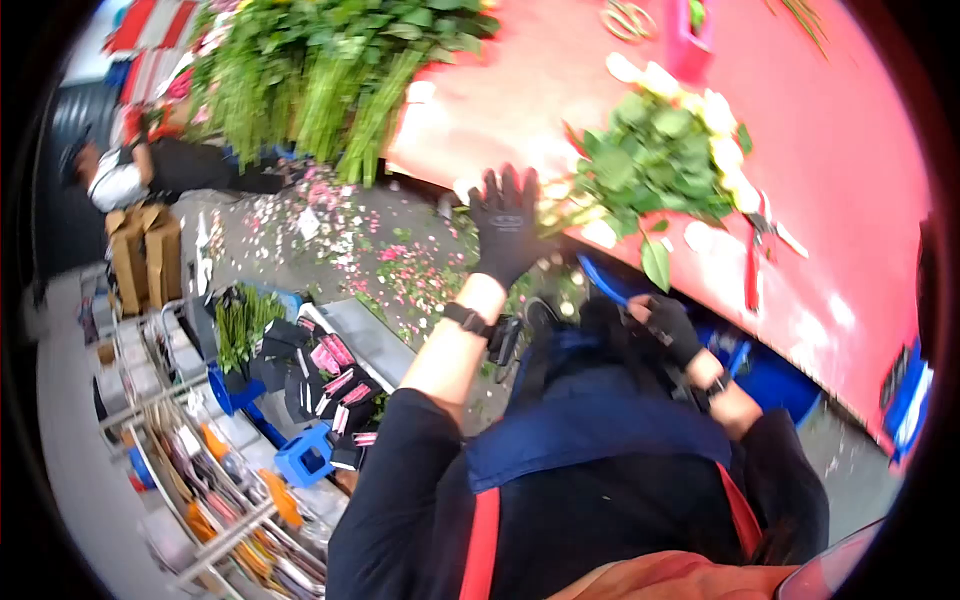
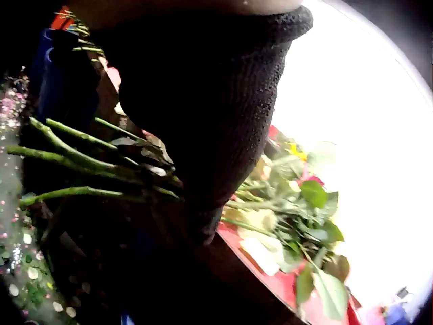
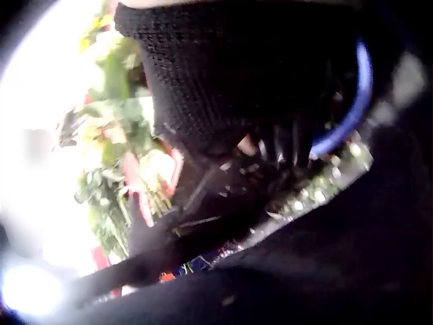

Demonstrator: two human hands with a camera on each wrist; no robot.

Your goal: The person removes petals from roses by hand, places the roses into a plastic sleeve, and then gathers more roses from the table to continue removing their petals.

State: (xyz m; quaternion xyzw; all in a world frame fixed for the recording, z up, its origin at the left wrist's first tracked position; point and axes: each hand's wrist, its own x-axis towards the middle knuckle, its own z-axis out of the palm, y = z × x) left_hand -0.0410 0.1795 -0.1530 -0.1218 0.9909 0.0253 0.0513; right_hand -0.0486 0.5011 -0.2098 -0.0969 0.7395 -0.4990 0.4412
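My left hand (image 1: 508, 225), in a dark knit glove, lies at the red table's near edge with its fingers spread. It overlaps the stem end of a bunch of pale roses (image 1: 727, 150) with green leaves (image 1: 640, 150). Cut stems (image 2: 81, 156) stick out past the gloved hand in the left wrist view. My right hand (image 1: 668, 325), in a dark glove with a bare fingertip showing, is low in front of my body, close to a curved blue rim (image 3: 363, 81). Most of its fingers are hidden, and I cannot tell whether it holds anything.
Red-handled shears (image 1: 755, 265), gold-handled scissors (image 1: 628, 20) and a pink container (image 1: 690, 45) lie on the red table (image 1: 830, 190). Long green stems (image 1: 330, 110) overhang its far left. Petals litter the floor (image 1: 330, 240). A person (image 1: 120, 180) and a loaded cart (image 1: 215, 535) are at left.
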